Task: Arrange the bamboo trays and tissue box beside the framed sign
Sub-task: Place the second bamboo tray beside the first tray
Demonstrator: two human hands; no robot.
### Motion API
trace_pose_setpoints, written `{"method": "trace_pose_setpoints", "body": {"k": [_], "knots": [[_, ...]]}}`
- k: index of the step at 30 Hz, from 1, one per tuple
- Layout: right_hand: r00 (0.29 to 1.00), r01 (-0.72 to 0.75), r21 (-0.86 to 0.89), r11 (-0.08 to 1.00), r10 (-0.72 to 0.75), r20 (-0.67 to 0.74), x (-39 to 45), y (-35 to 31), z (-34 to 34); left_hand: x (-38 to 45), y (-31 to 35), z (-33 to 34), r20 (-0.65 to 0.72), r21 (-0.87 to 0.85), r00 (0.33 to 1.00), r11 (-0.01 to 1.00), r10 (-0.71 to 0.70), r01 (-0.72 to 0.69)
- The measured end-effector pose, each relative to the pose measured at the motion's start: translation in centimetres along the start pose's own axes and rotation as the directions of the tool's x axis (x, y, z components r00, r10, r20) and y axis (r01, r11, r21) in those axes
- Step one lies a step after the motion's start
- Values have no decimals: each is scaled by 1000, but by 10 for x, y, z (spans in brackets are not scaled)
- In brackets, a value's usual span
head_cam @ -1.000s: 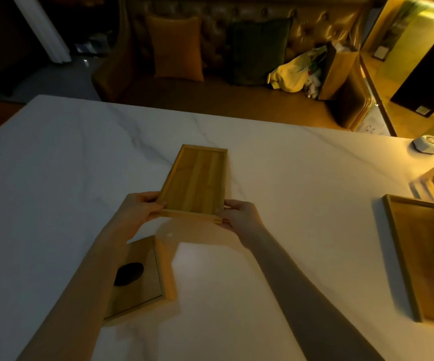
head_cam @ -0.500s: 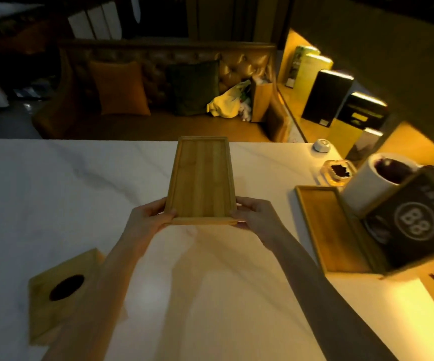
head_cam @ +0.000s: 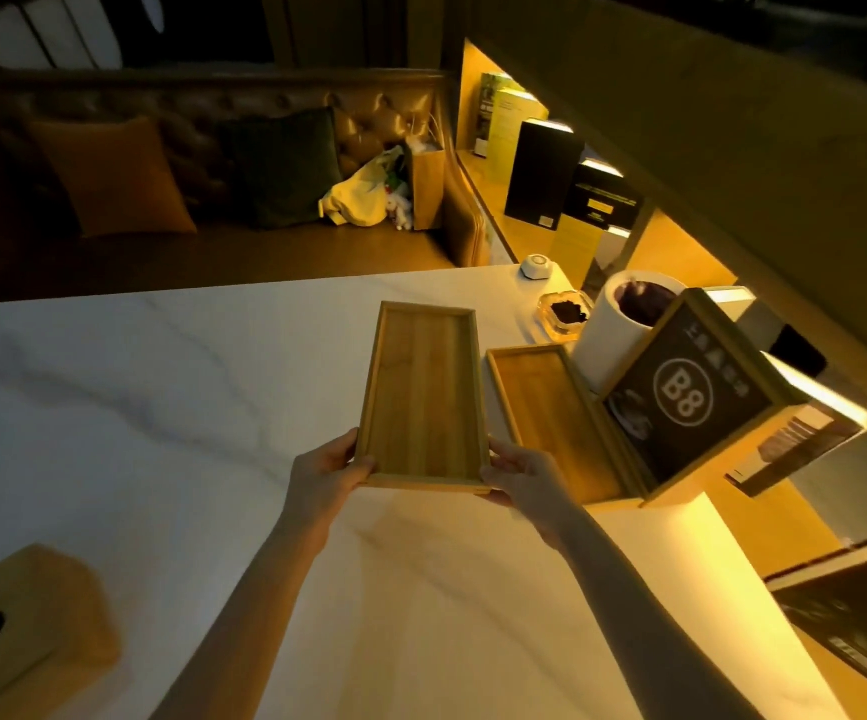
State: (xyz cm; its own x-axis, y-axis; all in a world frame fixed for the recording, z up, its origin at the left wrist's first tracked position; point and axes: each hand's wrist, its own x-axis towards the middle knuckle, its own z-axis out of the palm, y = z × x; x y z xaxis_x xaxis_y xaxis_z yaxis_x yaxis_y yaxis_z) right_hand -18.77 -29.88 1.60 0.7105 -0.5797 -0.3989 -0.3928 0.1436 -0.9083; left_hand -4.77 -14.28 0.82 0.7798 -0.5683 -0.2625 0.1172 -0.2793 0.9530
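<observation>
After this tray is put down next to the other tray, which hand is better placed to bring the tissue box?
The left hand, probably. The tissue box lies at the table's near left corner, on that hand's side. The right hand is beside the second tray and the framed sign, far from the box.

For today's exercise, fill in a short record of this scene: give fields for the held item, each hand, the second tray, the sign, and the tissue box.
Held item: bamboo tray, gripped at its near end
Left hand: on the tray's near left corner
Right hand: on the tray's near right corner
Second tray: flat on the white table, right of the held one
Framed sign: marked B8, right of the second tray
Tissue box: near left, apart from the rest
</observation>
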Motion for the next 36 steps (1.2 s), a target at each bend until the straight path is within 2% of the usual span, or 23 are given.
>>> {"method": "trace_pose_setpoints", "body": {"k": [5,11,21,29,36], "knots": [[997,-72,-38,997,72,-4,15,22,-20,6,-15,26,-22,55,999,997,-44,45],[994,-110,-43,993,110,4,29,35,-27,17,-28,43,-51,13,991,992,-127,128],[991,-136,-72,988,136,-3,37,50,-35,24,-46,58,-70,44,985,986,-156,159],[997,-81,-231,970,74,-39,39,61,-27,25,-56,60,-71,119,987,981,-143,151],[983,-16,-457,889,-71,-171,37,71,-20,28,-69,63,-105,277,988,951,-110,135]]}}
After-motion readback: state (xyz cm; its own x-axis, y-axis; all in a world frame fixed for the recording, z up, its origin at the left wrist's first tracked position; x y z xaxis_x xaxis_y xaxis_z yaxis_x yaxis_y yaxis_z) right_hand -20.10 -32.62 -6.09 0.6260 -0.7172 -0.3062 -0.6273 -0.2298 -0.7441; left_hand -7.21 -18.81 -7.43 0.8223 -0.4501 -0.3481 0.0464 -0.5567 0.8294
